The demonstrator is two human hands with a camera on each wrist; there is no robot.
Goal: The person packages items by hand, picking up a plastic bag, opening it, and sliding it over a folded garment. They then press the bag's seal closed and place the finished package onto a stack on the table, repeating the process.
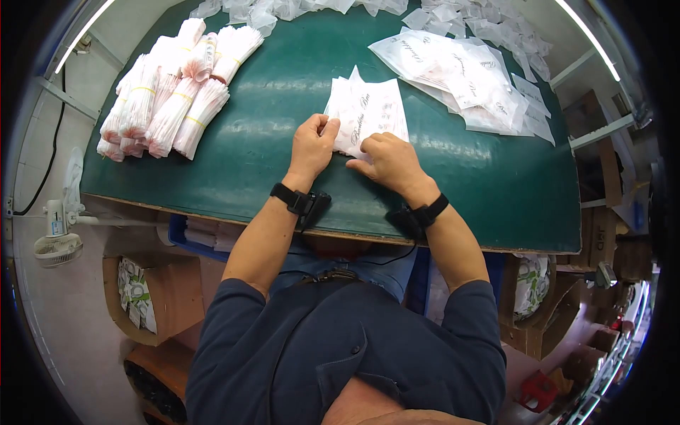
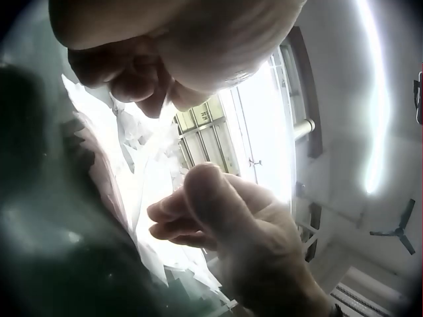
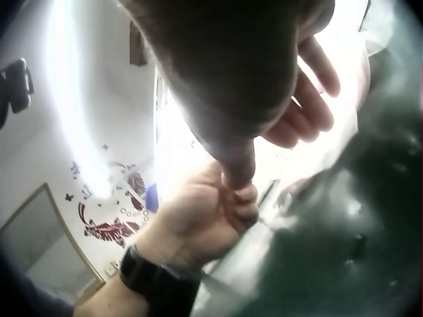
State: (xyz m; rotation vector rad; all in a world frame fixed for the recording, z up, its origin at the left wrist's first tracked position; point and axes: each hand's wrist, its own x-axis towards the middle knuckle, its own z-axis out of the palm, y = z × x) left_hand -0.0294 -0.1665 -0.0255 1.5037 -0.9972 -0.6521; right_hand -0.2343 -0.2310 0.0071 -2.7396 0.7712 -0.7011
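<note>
A printed translucent plastic bag (image 1: 379,99) with white-and-pink contents lies on the green table in front of the person. At its near left edge, the left hand (image 1: 313,147) pinches the bag between thumb and curled fingers. The right hand (image 1: 394,163) is at the bag's near right side, its fingertips touching the surface and its thumb held apart, pointing toward the left hand. In the left wrist view the right hand's fingers (image 2: 173,206) reach loosely over the bright bag. Glare washes out much of the bag in both wrist views.
Banded bundles of white-and-pink items (image 1: 159,106) are heaped on the table's left. Filled printed bags (image 1: 467,78) lie overlapping at the right. Loose clear bags (image 1: 496,32) line the far edge. The green table's (image 1: 269,191) near edge runs just before the person's waist.
</note>
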